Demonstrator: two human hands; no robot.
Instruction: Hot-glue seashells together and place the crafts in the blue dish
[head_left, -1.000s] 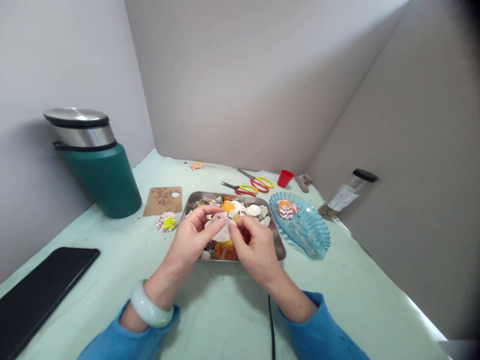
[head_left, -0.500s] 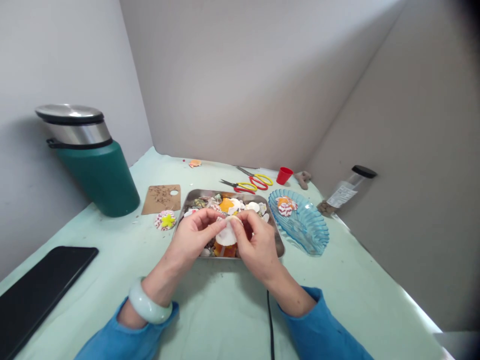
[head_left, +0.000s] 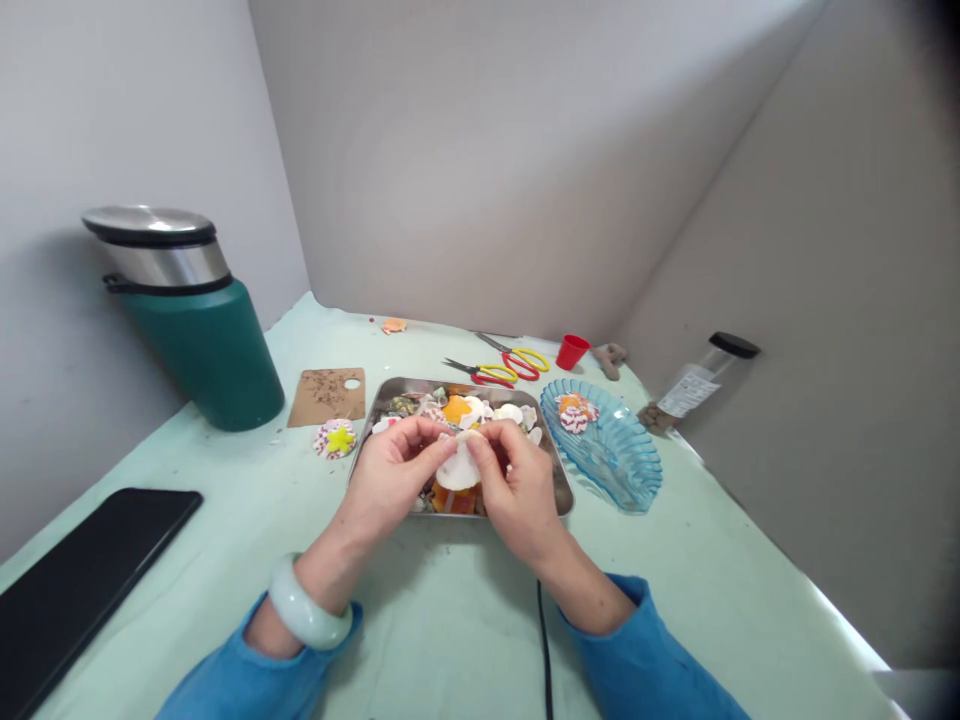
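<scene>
A white seashell is pinched between my two hands above the front half of a metal tray. My left hand grips its left edge with thumb and fingers. From the other side, my right hand holds the shell with the thumb across its upper part. Beneath and behind the hands, the tray holds many shells, among them an orange piece and white ones. My fingers hide part of the tray's contents.
Left are a green bottle, a black phone, a brown card and a shell with a yellow star. Two scissors and a red cup lie behind the tray. A blue dish and a clear jar are right.
Both hands still hold the white shell over the tray, nearly unmoved. The whole view has shifted slightly, so things appear a little farther right.
</scene>
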